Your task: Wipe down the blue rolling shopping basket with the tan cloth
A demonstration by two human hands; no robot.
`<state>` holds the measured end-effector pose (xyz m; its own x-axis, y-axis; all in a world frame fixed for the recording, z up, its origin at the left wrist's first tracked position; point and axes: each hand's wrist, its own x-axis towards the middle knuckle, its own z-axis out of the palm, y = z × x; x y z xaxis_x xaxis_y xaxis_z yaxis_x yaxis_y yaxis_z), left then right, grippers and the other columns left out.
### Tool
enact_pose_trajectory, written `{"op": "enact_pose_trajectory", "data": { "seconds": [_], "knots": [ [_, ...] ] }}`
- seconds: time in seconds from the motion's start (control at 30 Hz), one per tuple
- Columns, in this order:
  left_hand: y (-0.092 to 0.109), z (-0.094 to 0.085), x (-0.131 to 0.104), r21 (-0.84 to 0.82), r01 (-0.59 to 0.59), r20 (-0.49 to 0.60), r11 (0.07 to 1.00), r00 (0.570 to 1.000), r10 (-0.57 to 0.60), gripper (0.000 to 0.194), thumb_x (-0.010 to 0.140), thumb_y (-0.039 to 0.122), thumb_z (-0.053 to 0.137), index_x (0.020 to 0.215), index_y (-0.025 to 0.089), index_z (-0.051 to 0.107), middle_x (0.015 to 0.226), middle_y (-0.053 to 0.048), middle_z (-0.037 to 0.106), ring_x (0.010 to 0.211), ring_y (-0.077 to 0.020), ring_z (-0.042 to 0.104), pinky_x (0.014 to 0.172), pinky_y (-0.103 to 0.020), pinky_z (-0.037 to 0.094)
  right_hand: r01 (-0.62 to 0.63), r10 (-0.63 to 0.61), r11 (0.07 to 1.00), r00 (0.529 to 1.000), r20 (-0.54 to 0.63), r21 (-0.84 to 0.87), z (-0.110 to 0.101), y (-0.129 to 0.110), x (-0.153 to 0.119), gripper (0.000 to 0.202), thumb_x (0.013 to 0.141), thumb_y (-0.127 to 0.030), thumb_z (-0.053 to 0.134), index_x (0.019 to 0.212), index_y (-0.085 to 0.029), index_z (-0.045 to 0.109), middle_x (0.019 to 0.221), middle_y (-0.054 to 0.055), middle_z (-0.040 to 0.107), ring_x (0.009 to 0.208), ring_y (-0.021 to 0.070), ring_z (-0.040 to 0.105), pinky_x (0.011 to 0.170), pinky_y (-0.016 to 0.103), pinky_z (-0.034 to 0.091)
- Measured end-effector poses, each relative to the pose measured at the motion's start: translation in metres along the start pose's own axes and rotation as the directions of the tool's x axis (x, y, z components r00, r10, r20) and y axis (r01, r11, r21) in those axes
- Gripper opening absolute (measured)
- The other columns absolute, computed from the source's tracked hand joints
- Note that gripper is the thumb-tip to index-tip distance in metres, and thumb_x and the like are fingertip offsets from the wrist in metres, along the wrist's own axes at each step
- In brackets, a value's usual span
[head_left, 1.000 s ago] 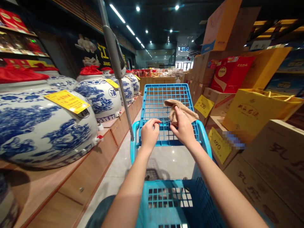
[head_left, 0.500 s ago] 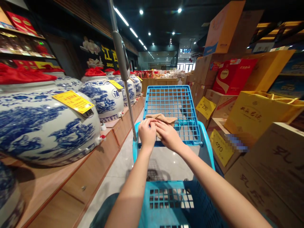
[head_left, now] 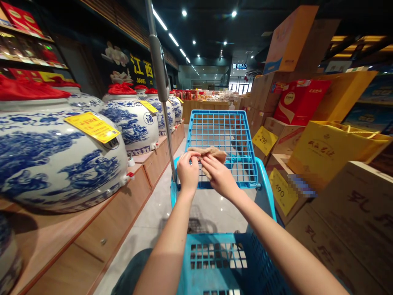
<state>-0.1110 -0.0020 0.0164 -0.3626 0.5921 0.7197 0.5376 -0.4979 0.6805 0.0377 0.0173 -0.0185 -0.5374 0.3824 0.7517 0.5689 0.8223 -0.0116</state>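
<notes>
A blue plastic shopping cart stands before me, with its grid panel (head_left: 220,123) tilted up at the far end. Against that panel lies a crumpled brown cloth (head_left: 217,153). My right hand (head_left: 218,173) presses on the cloth, its fingers bunched together over it. Beside it my left hand (head_left: 188,173) is closed, thumb and curled fingers at the cloth's left end; part of what it grips is hidden. Below my arms is the cart's lower blue basket (head_left: 219,239). A grey metal pole (head_left: 160,67) rises at the cart's left side.
Large blue-and-white jars (head_left: 58,159) with red cloth tops line a wooden platform (head_left: 135,184) on my left. Stacked cartons (head_left: 340,221), a yellow gift bag (head_left: 333,151) and a red box (head_left: 302,100) crowd the right. A goods counter (head_left: 202,110) stands ahead.
The right hand has shifted slightly down and right, opening a small gap from the left hand. The cloth is bunched a little differently. Jars and boxes sit slightly further left in view.
</notes>
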Motion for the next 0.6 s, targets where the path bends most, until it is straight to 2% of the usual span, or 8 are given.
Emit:
{"op": "enact_pose_trajectory", "data": {
  "seconds": [0.07,0.13,0.2,0.27,0.37,0.43,0.5,0.6],
  "knots": [
    [-0.001,0.0,0.0,-0.016,-0.002,-0.009,1.0,1.0,0.001,0.03,0.087,0.007,0.045,0.078,0.021,0.07,0.088,-0.003,0.077,0.091,-0.0205,0.072,0.092,-0.032,0.055,0.067,-0.068,0.998,0.996,0.063,0.011,0.001,-0.005,0.002,0.068,0.084,-0.001,0.046,0.149,-0.014,0.058,0.156,0.01,0.056,0.154,0.0239,0.042,0.125,0.047,0.043],
    [-0.001,0.0,0.0,-0.004,0.003,-0.001,1.0,1.0,-0.003,0.03,0.087,0.007,0.045,0.078,0.021,0.07,0.088,-0.003,0.077,0.093,-0.0204,0.072,0.093,-0.032,0.055,0.058,-0.056,0.998,0.996,0.073,-0.022,-0.004,0.002,0.007,0.066,0.085,-0.001,0.046,0.148,-0.017,0.06,0.154,0.008,0.058,0.153,0.0238,0.042,0.125,0.047,0.044],
    [0.0,0.0,0.0,0.022,0.011,0.017,1.0,1.0,-0.012,0.03,0.088,0.007,0.046,0.079,0.021,0.072,0.087,-0.002,0.077,0.093,-0.0206,0.072,0.092,-0.032,0.054,-0.032,0.032,0.996,0.999,0.0,-0.079,-0.014,0.017,0.012,0.061,0.088,0.0,0.045,0.142,-0.017,0.065,0.151,0.008,0.061,0.153,0.0252,0.043,0.125,0.049,0.043],
    [0.001,0.001,-0.001,0.037,0.019,0.029,0.999,0.999,-0.02,0.03,0.087,0.007,0.047,0.08,0.021,0.073,0.086,-0.002,0.077,0.092,-0.0211,0.072,0.092,-0.032,0.053,-0.161,0.145,0.98,0.981,-0.13,-0.119,-0.023,0.032,0.013,0.058,0.089,0.001,0.043,0.139,-0.015,0.067,0.15,0.01,0.062,0.153,0.0276,0.042,0.126,0.052,0.041],
    [0.003,0.001,-0.002,0.028,0.022,0.029,0.999,0.999,-0.023,0.029,0.086,0.007,0.048,0.079,0.021,0.073,0.084,-0.002,0.076,0.089,-0.0212,0.071,0.091,-0.032,0.052,-0.257,0.226,0.96,0.946,-0.233,-0.115,-0.025,0.037,0.007,0.058,0.09,0.001,0.044,0.142,-0.014,0.065,0.151,0.013,0.06,0.153,0.0292,0.042,0.125,0.054,0.041],
    [0.002,0.001,-0.001,0.008,0.018,0.023,1.0,1.0,-0.019,0.029,0.086,0.008,0.048,0.079,0.021,0.073,0.083,-0.002,0.076,0.088,-0.0212,0.071,0.091,-0.033,0.052,-0.199,0.181,0.977,0.966,-0.187,-0.079,-0.018,0.026,0.002,0.057,0.09,0.0,0.046,0.142,-0.015,0.065,0.15,0.014,0.061,0.151,0.0292,0.045,0.124,0.053,0.043],
    [0.001,0.001,-0.001,-0.014,0.018,0.015,1.0,1.0,-0.018,0.029,0.086,0.009,0.047,0.079,0.021,0.072,0.085,-0.002,0.077,0.09,-0.0214,0.071,0.091,-0.033,0.052,-0.073,0.071,0.997,0.994,-0.086,-0.021,-0.008,0.009,0.0,0.056,0.089,0.0,0.05,0.141,-0.015,0.066,0.15,0.015,0.061,0.15,0.0291,0.047,0.123,0.052,0.045],
    [-0.001,0.0,0.001,-0.022,0.021,0.0,1.0,1.0,-0.021,0.029,0.087,0.01,0.046,0.078,0.022,0.071,0.088,-0.003,0.078,0.092,-0.0216,0.071,0.092,-0.033,0.053,0.071,-0.073,0.996,0.996,0.041,0.059,-0.001,-0.006,0.003,0.054,0.09,-0.002,0.052,0.138,-0.019,0.068,0.15,0.013,0.062,0.149,0.0266,0.048,0.123,0.049,0.045]
  ]
}}
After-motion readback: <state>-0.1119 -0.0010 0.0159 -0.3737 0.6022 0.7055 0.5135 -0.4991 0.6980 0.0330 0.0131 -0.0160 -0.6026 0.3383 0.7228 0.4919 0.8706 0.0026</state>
